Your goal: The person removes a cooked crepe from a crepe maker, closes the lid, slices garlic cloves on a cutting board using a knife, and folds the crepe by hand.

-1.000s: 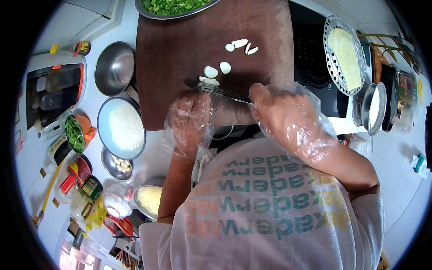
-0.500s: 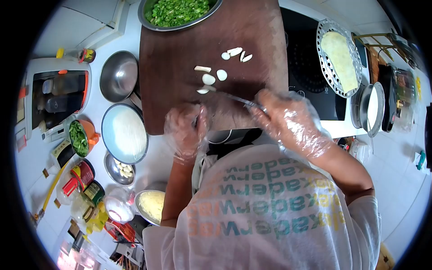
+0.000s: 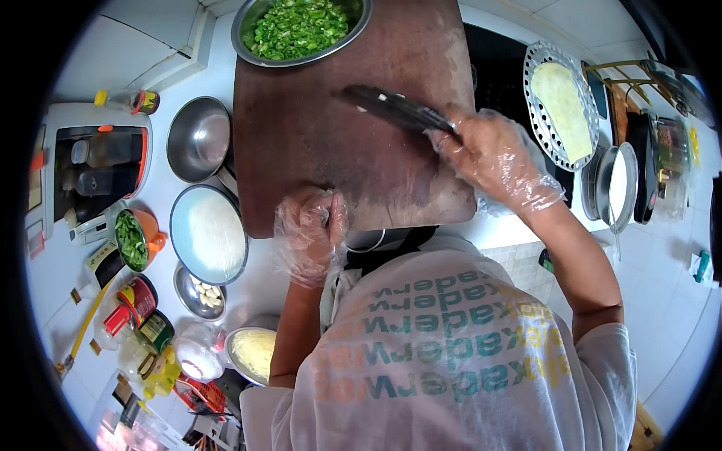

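Note:
My right hand (image 3: 492, 154), in a clear plastic glove, grips a dark-bladed knife (image 3: 395, 109) by its handle. Its blade lies broadside above the wooden cutting board (image 3: 301, 143), pointing left. Small white pieces of garlic (image 3: 382, 97) show at the blade; any others are hidden beneath it. At the board's near edge rests my left hand (image 3: 310, 233), also gloved, with fingers curled closed; whatever they hold, if anything, is hidden. A steel bowl of chopped green vegetables (image 3: 252, 56) sits at the board's far end.
Left of the board stand a steel pan (image 3: 197, 139), a blue-rimmed bowl (image 3: 180, 207), and a small bowl with garlic cloves (image 3: 209, 293). Rightward, a perforated tray (image 3: 535, 113) holds a pale flat sheet over a black cooktop (image 3: 496, 60). Bottles (image 3: 138, 301) crowd the lower left.
My right hand has moved up and right, and the knife has turned broadside over the garlic, which was spread in view before. My left hand has barely moved.

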A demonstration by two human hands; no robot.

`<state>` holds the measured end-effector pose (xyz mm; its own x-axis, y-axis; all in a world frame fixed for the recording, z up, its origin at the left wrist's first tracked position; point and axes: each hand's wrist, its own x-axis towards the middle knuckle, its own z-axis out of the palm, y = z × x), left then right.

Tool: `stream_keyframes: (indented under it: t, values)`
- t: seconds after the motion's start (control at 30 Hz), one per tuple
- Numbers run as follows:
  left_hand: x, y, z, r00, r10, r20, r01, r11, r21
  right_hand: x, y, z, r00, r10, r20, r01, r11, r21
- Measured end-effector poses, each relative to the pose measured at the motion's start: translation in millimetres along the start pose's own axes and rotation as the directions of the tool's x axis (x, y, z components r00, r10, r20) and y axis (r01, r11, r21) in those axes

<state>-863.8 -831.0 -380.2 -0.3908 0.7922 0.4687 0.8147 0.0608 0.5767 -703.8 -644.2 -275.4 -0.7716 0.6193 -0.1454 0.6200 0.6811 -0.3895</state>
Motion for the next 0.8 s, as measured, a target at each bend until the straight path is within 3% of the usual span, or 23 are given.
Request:
stream_keyframes:
  t: [0.1,0.33,0.43,0.53,0.57,0.8]
  values:
    - [2,0,0,1.0,0.027,-0.008,-0.027,1.0,0.014,-1,-5,-10,0.996,-0.014,-0.086,0.01,0.999,-0.048]
    - [2,1,0,1.0,0.024,0.001,-0.024,0.999,0.036,-25,-12,2,0.995,-0.091,0.037,0.094,0.988,-0.119]
    - [1,4,-1,0.997,-0.083,-0.005,0.082,0.996,-0.016,-24,-12,-1,0.992,-0.123,-0.007,0.121,0.985,-0.124]
    - [5,7,-4,0.996,-0.085,-0.006,0.085,0.995,-0.06,-28,-6,1,0.994,-0.105,0.024,0.108,0.976,-0.187]
    - [6,7,-4,0.996,-0.092,0.004,0.092,0.993,-0.076,-28,-6,2,0.997,-0.071,-0.006,0.069,0.987,-0.143]
    - [6,9,-5,0.992,-0.121,0.032,0.123,0.99,-0.072,-32,-2,6,0.968,-0.222,-0.121,0.186,0.95,-0.25]
